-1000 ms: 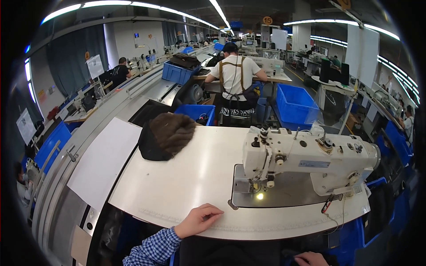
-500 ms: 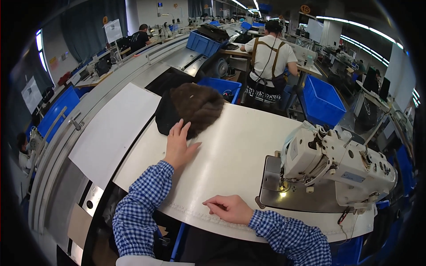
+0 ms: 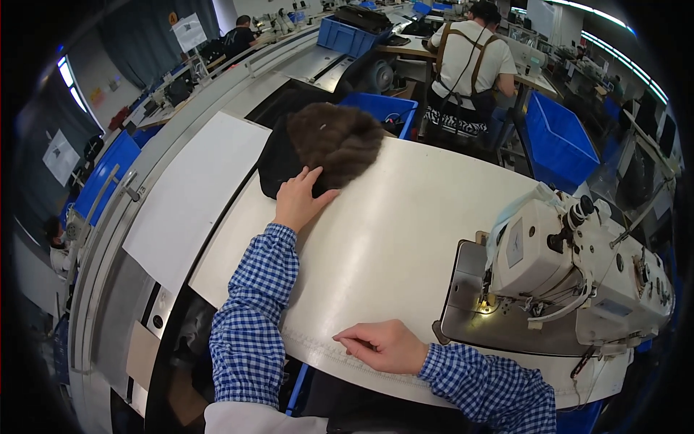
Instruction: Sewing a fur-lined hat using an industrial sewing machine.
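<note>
A dark brown fur piece [image 3: 334, 139] with black cloth [image 3: 278, 155] lies on the far left of the white sewing table [image 3: 376, 239]. My left hand [image 3: 297, 199] reaches up to it, fingers apart, their tips at its lower edge. Near the front edge, my right hand [image 3: 383, 346] rests with fingers loosely closed and nothing visible in them. To its right stands a white industrial sewing machine [image 3: 542, 260], its small lamp lit over a steel plate [image 3: 463, 311].
A white sheet [image 3: 195, 188] and metal rails [image 3: 101, 275] run along the left. Blue bins [image 3: 557, 137] stand behind the table. A co-worker in a white shirt [image 3: 470, 65] sits ahead with their back to me; other people work farther left.
My left hand has risen from the front edge to the fur piece. My right hand has come up from the lower edge onto the table. The view has turned.
</note>
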Available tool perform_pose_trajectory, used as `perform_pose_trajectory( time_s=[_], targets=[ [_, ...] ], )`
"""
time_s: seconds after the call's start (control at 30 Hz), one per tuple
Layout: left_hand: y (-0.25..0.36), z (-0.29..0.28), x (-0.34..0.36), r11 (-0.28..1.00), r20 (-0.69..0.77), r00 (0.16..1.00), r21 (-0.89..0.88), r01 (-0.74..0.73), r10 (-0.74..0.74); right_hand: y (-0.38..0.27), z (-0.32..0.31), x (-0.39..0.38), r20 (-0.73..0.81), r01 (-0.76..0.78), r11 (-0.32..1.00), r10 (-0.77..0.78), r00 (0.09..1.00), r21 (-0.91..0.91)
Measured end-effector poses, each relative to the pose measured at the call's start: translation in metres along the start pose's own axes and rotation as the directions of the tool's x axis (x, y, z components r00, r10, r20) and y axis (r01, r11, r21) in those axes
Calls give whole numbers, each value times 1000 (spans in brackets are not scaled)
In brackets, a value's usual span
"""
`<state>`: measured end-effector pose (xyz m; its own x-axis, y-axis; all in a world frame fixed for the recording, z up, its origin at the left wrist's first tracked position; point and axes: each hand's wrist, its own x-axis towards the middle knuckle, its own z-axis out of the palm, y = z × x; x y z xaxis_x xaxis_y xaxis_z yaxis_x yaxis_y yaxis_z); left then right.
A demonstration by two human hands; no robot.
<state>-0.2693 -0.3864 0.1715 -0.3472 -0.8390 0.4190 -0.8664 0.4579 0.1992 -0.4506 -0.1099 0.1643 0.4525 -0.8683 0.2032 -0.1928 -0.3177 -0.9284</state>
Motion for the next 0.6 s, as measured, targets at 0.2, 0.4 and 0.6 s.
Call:
perform_pose_trajectory(
  time_s=[0.2, 0.4, 0.6],
  targets=[
    [9, -5, -6, 947, 51, 986, 273, -169, 161, 2, -3, 4, -42, 7, 996, -4, 999, 84],
    [-5, -22, -12, 858, 223, 914, 324, -399, 340, -16, -12, 11, 22, -260, 915, 266, 964, 307],
    [62, -41, -103, 897, -116, 915, -184, -401, 386, 15, -23, 28, -303, 44, 478, 480, 823, 877]
  ],
)
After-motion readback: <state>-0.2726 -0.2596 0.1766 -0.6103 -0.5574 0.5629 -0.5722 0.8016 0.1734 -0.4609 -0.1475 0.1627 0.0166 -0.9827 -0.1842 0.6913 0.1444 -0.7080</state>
